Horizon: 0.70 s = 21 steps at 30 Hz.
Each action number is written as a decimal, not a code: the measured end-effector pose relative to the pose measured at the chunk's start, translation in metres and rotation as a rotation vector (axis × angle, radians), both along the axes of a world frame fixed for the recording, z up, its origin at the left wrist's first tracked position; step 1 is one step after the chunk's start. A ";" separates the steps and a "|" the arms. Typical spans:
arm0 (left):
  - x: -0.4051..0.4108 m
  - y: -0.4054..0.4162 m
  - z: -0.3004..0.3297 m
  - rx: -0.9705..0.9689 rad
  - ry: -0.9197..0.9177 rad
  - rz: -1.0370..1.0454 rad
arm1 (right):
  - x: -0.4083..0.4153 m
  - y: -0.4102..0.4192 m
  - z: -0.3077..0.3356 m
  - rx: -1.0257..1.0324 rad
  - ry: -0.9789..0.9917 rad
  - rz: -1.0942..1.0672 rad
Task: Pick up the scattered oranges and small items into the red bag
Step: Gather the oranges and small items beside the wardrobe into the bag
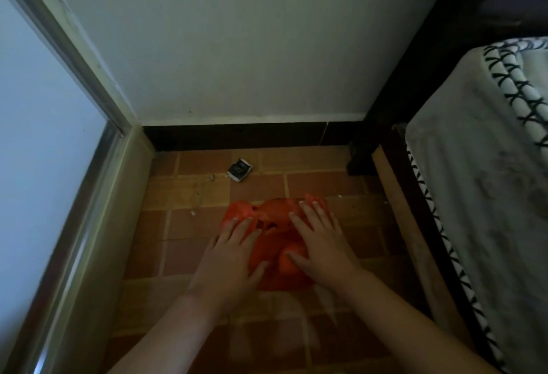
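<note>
Dim light blurs a crumpled red bag on the tiled floor; its contents are hard to make out. The left hand and right hand rest on it, fingers spread flat. A small dark packet lies near the far skirting, between door frame and bed.
</note>
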<state>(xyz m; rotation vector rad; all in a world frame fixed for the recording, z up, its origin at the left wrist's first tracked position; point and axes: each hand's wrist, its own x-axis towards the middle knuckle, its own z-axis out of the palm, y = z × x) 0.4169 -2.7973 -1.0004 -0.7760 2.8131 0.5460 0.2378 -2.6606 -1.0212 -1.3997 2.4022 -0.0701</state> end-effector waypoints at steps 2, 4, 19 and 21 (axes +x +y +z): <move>-0.004 -0.002 -0.015 0.021 -0.060 0.025 | -0.004 0.002 -0.010 0.053 -0.036 0.022; -0.006 -0.003 -0.030 0.033 -0.114 0.036 | -0.008 0.005 -0.023 0.106 -0.077 0.036; 0.011 -0.004 -0.059 0.040 -0.323 0.103 | 0.001 0.059 -0.063 0.259 -0.134 0.003; 0.010 -0.006 -0.049 -0.035 -0.322 0.126 | 0.006 0.052 -0.054 0.148 -0.018 0.036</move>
